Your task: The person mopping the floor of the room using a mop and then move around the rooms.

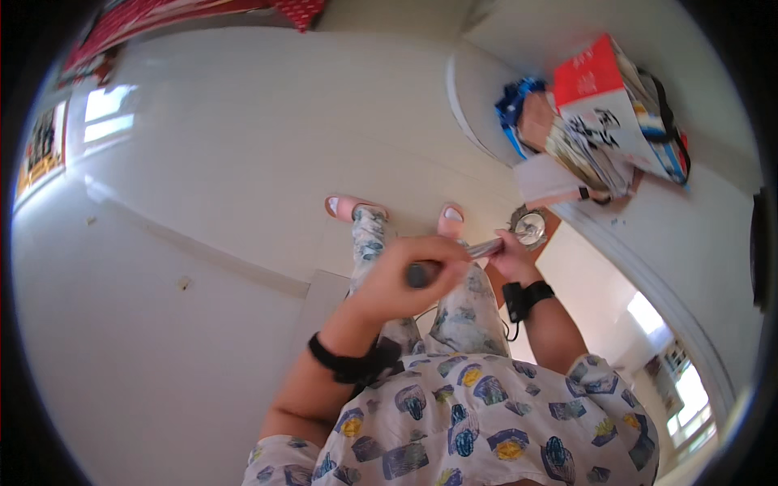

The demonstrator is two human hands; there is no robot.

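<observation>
My left hand [410,276] is closed around the dark grip at the near end of a pole [485,248], a little blurred. Farther along the same pole, my right hand [513,258] holds it, fingers wrapped around. Beyond the right hand appears a round mop head [530,228], with a shiny disc and a greyish fringe, over a reddish-brown floor strip [549,229] by the doorway. How the pole joins the head is partly hidden by my right hand. Black bands are on both wrists.
A red and white paper bag [598,103], folded papers or cloths [577,152] and a pale pink box-like thing [547,179] stand by the wall at the upper right. A red patterned cloth [182,15] hangs upper left. My feet wear pink slippers [450,225].
</observation>
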